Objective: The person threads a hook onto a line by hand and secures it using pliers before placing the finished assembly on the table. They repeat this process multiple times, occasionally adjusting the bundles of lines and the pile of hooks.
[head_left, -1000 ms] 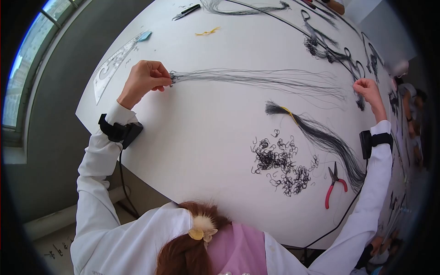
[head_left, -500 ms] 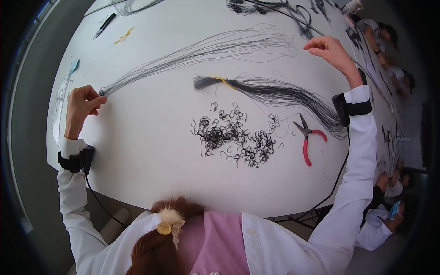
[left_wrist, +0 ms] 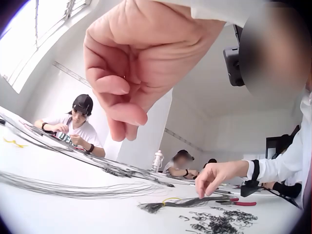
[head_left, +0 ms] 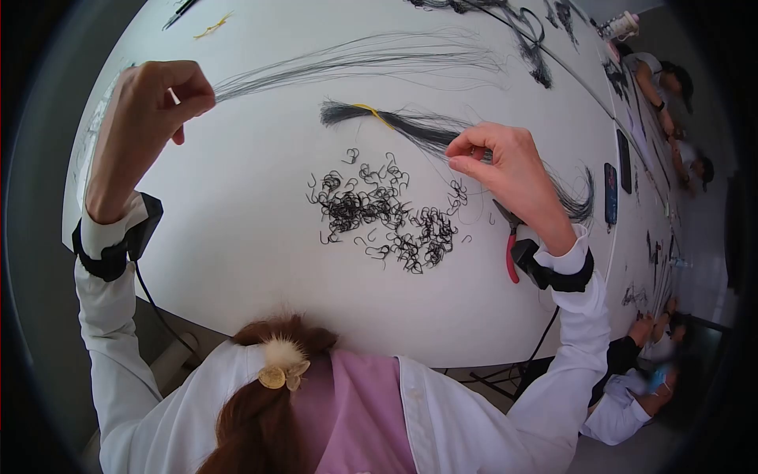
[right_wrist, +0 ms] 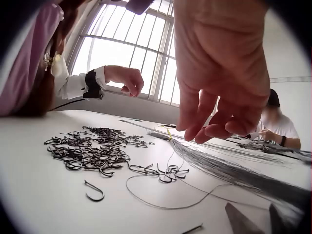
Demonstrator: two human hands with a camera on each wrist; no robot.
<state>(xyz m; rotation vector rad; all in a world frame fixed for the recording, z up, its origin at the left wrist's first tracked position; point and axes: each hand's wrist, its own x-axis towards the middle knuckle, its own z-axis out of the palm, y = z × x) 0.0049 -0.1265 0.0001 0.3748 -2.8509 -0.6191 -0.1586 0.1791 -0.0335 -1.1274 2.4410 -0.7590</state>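
My left hand [head_left: 146, 126] is raised over the table's left side, fingers loosely curled. Nothing shows between its fingertips in the left wrist view. A spread of thin dark fishing lines [head_left: 355, 63] lies flat on the table, its near end behind that hand in the head view. With fingers relaxed and bent, my right hand [head_left: 513, 174] hovers above a thick bundle of dark line [right_wrist: 224, 168] bound by a yellow tie [head_left: 371, 113]; I see it holding nothing. A heap of black fish hooks [right_wrist: 92, 151] lies beside the bundle.
Red-handled pliers [head_left: 512, 257] lie beneath my right wrist. Farther back are a yellow tie scrap [head_left: 212, 25], a pen [head_left: 181, 12] and a long thin rod [head_left: 568, 71] beside dark line bunches. A phone [head_left: 610, 193] lies at the right. Other people [left_wrist: 78, 126] sit around.
My left hand has come away from the hooked end of the spread lines and risen. My right hand has moved from the lines' far end back toward me, over the tied bundle.
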